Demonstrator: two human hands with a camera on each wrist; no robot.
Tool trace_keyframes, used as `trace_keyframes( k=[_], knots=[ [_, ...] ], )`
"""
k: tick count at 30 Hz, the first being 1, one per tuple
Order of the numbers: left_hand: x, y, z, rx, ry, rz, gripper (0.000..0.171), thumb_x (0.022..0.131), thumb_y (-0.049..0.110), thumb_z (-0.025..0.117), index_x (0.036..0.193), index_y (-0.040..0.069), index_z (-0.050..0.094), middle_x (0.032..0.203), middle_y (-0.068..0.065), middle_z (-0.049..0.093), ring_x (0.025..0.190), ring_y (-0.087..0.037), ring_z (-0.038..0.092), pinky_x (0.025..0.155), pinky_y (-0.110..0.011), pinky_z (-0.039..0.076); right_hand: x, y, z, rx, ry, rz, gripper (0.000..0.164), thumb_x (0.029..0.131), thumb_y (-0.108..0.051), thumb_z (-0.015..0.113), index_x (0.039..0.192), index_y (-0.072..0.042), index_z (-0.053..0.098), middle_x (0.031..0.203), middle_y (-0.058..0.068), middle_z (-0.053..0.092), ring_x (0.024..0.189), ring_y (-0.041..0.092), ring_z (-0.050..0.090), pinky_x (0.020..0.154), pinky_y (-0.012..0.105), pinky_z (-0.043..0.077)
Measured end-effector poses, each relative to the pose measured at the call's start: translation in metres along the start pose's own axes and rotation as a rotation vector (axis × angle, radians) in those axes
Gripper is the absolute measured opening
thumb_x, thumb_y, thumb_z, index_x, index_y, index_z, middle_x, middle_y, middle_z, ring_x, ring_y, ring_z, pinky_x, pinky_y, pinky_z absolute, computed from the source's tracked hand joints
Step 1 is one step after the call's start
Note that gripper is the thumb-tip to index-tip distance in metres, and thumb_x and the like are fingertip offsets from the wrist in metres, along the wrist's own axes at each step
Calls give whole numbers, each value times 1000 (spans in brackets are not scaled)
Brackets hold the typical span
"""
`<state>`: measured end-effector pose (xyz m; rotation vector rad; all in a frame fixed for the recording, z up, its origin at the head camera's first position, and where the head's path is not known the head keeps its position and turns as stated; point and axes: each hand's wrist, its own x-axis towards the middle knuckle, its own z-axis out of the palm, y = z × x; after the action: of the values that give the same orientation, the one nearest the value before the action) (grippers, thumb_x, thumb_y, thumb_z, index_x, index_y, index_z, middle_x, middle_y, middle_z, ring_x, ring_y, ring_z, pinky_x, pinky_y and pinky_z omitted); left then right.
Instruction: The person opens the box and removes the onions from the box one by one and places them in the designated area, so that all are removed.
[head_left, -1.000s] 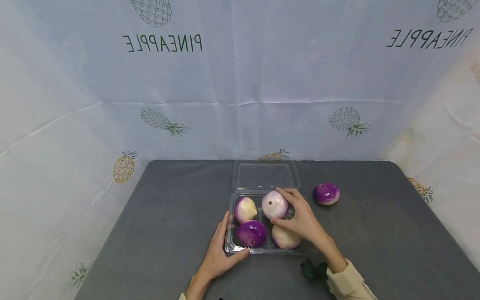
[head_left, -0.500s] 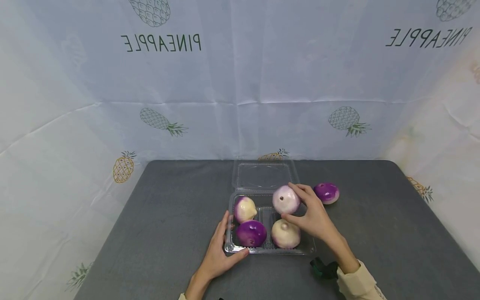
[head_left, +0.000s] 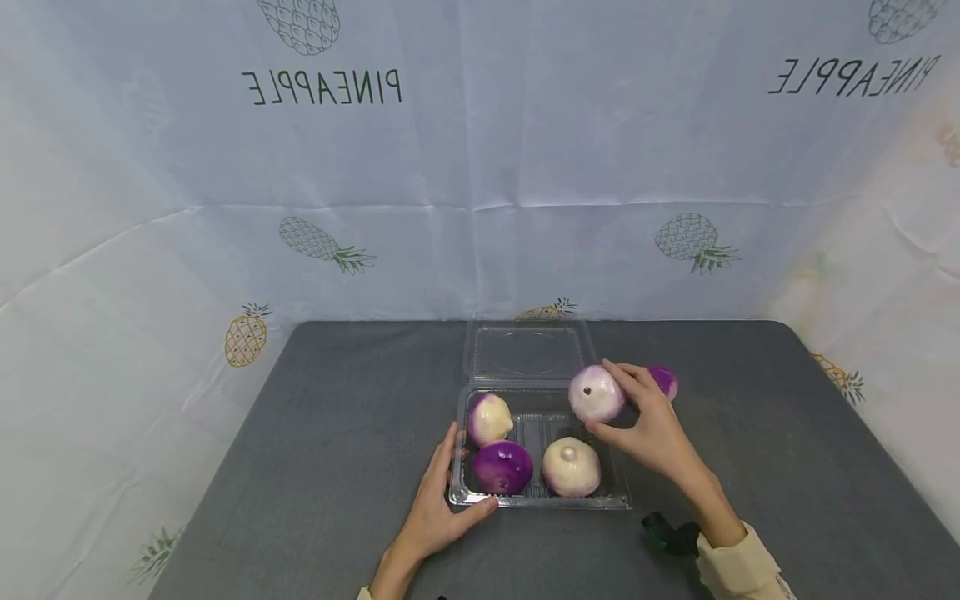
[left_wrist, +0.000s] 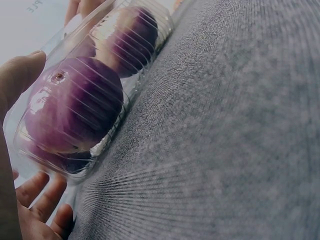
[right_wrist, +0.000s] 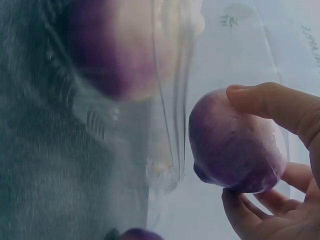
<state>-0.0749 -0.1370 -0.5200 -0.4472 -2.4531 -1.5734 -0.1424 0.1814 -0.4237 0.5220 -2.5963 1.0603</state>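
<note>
In the head view a clear plastic clamshell container (head_left: 540, 502) stands with its lid folded back. Its left half holds a cream-and-purple onion (head_left: 491, 418) and a purple onion (head_left: 502, 467). A pale onion (head_left: 572, 467) sits in the front right part. My left hand (head_left: 438, 508) rests on the container's left front corner, fingers along the side, thumb at the front rim. Between thumb and fingers my right hand (head_left: 652, 425) pinches another onion (head_left: 596, 394), pale with purple. The right wrist view shows this onion (right_wrist: 237, 142) held above the container's rim.
One more purple onion (head_left: 663, 382) lies on the grey table (head_left: 750, 467) behind my right hand, partly hidden by it. The clear lid (head_left: 528, 350) lies flat toward the back edge. A pineapple-print cloth (head_left: 450, 167) hangs behind the table.
My right hand has lifted the onion from the back right of the container and carried it to the right, now partly covering the loose onion. My left hand has stayed put.
</note>
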Motion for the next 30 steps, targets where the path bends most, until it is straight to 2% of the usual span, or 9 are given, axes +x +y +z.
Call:
trace_keyframes(
  k=[4, 8, 15, 23, 30],
  knots=[
    [0, 0, 0, 0, -1, 3, 114, 72, 29, 89, 163, 8, 23, 154, -17, 48, 125, -19, 56, 91, -28, 53, -1, 6, -9, -8, 12, 16, 87, 70, -10, 93, 145, 6, 52, 132, 24, 55, 111, 39, 64, 87, 38, 57],
    [0, 0, 0, 3, 1, 0, 114, 72, 29, 89, 163, 8, 23, 154, -16, 48, 125, -19, 56, 89, -27, 52, -2, 11, -20, -18, 31, 33, 87, 72, -9, 92, 146, 5, 50, 134, 25, 53, 108, 38, 63, 81, 21, 53],
    [0, 0, -1, 4, -1, -12, 114, 72, 29, 88, 163, 9, 23, 154, -16, 48, 125, -18, 55, 89, -27, 51, -4, 24, -37, -18, 68, 66, 89, 72, -7, 91, 148, 5, 48, 135, 28, 50, 113, 43, 57, 85, -4, 31],
    [0, 0, -1, 17, 2, 0, 115, 72, 30, 89, 163, 9, 23, 153, -16, 49, 125, -22, 57, 91, -29, 53, -7, 42, -53, -4, 96, 90, 91, 71, -2, 90, 149, 6, 46, 135, 31, 46, 117, 49, 54, 90, -8, 26],
    [1, -1, 0, 19, 5, 4, 114, 72, 31, 88, 163, 11, 23, 153, -15, 49, 124, -22, 57, 86, -26, 50, -9, 59, -68, -20, 126, 130, 90, 71, 1, 88, 150, 7, 44, 136, 34, 45, 118, 51, 50, 90, -9, 24]
  ],
)
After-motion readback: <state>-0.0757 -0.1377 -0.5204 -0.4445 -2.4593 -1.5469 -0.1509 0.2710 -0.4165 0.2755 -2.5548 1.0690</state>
